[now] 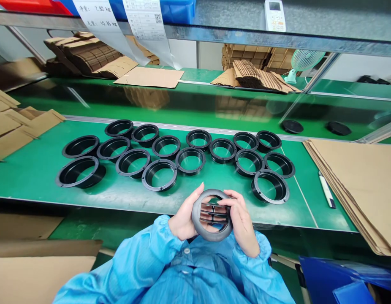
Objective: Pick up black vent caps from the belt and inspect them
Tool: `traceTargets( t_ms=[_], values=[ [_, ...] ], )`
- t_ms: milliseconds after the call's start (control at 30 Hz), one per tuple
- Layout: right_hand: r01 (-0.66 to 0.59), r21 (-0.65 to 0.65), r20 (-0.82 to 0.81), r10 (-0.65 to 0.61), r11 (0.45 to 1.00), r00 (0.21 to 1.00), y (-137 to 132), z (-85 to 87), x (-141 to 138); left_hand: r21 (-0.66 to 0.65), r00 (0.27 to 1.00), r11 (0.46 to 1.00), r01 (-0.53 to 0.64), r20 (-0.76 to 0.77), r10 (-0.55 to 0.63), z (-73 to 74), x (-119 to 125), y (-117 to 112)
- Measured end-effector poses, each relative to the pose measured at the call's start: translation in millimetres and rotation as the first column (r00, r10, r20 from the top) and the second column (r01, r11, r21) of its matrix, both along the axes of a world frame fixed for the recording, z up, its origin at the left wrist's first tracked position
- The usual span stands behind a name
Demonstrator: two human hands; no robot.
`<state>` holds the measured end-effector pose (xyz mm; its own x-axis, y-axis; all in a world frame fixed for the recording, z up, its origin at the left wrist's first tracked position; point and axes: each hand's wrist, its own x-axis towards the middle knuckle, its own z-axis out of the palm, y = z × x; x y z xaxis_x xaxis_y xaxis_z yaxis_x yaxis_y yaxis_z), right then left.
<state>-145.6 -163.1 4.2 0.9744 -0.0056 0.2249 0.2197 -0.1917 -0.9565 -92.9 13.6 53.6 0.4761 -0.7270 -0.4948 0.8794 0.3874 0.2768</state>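
"So, how do the fingers sit?"

"Left hand [184, 217] cups the outer rim of a round grey slatted piece [212, 214], thumb raised. Right hand [243, 221] grips the opposite side, fingers bent over the rim and reaching into the opening. Fingers show behind the slats, probably the left's, though the overlap makes that hard to judge."

"Where's the piece, against the edge?"

"Close to the chest, overlapping the near edge of the green bench [113, 191] from this view."

"Any room around it?"

"Bare surface just beyond the hands, between them and the black flanged rings [191, 172]. The rings' leftmost front one sits near the bench edge; the rightmost front one leaves more space."

"And the sides?"

"Slotted cardboard [21, 126] at far left. Right, a pen [326, 192] lies beside stacked cardboard sheets [360, 185], which jut past the front edge."
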Motion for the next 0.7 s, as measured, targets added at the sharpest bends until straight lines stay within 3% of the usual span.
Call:
traceTargets(
  t_ms=[700],
  values=[
    [0.051,0.026,-0.019,-0.051,0.998,0.999,-6,0.1,-1,0.064,0.997,0.998,-0.002,-0.079,0.007,-2.7,4,-13]
  ],
)
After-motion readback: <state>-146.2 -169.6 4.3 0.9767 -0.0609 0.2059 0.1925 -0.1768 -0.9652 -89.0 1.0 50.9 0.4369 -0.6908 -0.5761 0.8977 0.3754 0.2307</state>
